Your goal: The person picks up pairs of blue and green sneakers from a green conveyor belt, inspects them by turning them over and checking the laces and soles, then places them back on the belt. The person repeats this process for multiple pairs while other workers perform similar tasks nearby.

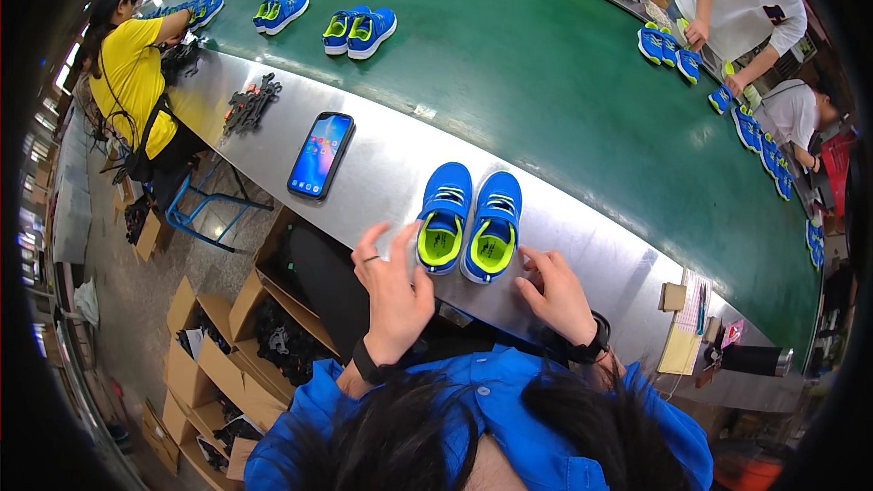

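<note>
A pair of blue shoes with lime-green linings stands side by side on the metal table edge in front of me, toes pointing away. My left hand is beside the left shoe, its fingers spread and the fingertips close to the heel side. On the other side, my right hand has its fingers apart near the heel of the right shoe. Neither hand grips a shoe; whether a fingertip touches one I cannot tell. Left of the pair lies a black-cased phone with its screen lit.
Beyond the metal table runs a green conveyor belt carrying more shoe pairs. Dark small parts lie left of the phone. Open cardboard boxes stand below left. A notepad is at right. Co-workers work around the belt.
</note>
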A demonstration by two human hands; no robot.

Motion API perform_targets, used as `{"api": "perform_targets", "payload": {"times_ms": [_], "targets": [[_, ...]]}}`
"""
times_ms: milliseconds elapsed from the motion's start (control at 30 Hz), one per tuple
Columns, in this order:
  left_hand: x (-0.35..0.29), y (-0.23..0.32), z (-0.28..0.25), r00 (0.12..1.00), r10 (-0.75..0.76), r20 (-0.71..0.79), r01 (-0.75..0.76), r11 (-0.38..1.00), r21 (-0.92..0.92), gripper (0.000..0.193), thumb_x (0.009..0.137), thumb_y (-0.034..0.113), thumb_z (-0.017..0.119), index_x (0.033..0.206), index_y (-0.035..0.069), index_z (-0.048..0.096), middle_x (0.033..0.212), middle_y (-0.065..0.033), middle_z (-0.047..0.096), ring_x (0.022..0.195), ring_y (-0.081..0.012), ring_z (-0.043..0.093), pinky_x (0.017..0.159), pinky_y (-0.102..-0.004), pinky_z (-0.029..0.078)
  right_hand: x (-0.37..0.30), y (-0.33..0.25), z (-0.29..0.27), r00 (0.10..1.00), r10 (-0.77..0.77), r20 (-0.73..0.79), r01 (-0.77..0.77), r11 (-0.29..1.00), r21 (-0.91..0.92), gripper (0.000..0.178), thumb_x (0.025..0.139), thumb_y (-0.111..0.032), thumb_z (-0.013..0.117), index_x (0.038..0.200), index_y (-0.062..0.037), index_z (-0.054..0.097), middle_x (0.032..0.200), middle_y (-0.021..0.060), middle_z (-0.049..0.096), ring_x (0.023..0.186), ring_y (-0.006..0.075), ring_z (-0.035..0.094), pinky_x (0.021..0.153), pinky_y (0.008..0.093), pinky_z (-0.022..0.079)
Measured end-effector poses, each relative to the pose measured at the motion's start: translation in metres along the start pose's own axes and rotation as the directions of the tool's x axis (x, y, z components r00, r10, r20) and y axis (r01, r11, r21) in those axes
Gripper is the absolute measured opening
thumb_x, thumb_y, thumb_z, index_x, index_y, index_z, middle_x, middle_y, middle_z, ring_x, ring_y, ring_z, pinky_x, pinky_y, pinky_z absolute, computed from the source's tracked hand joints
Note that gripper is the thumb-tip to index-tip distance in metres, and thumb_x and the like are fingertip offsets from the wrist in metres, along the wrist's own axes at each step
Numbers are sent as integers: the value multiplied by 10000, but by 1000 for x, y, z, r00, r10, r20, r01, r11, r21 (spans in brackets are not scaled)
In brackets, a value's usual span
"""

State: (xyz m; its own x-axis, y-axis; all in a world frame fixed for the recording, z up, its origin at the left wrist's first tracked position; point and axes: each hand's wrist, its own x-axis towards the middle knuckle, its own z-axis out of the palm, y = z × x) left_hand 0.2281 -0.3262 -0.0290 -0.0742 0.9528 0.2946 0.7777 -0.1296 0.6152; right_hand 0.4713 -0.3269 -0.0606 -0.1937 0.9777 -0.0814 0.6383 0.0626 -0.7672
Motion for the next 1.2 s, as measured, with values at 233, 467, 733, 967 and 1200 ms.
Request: {"api": "perform_targets", "payload": {"times_ms": [233,467,733,967,1200], "targets": [[0,34,27,905,248,347,-338,912,231,434,668,366,805,1043,195,669,1108,-158,536,1175,-314,434,979,-528,237,4,6,1,998,-26,-56,25,1000,-14,475,840,-137,680,1281,-38,536,1003,131,561,803,258,590,734,353,502],[77,31,40,878,398,267,-458,860,225,452,588,453,831,928,185,699,1046,-100,556,1130,-289,456,956,-536,239,3,25,0,995,30,-97,-26,999,40,489,850,-171,679,1295,-55,513,998,100,558,690,189,587,683,327,503],[265,-22,38,874,440,-207,-282,806,521,467,614,345,835,1045,230,694,1282,-105,502,1260,-279,374,991,-511,242,4,30,-2,995,37,-93,-26,994,110,458,852,-180,675,1270,-65,529,998,76,579,668,165,581,668,305,497],[221,-49,104,999,-48,-12,43,959,-278,228,775,247,763,959,160,660,1027,-69,539,936,-209,538,746,-386,465,5,35,-3,988,59,-141,-36,986,166,404,847,-164,675,1223,-58,571,946,57,610,612,140,568,637,296,487],[137,23,147,886,-40,463,432,434,-790,155,935,203,639,900,53,621,716,56,553,634,-27,489,546,-191,401,15,31,-9,996,73,-46,-63,981,183,384,858,-177,670,1215,-60,589,965,60,641,653,130,591,653,280,497]]}}
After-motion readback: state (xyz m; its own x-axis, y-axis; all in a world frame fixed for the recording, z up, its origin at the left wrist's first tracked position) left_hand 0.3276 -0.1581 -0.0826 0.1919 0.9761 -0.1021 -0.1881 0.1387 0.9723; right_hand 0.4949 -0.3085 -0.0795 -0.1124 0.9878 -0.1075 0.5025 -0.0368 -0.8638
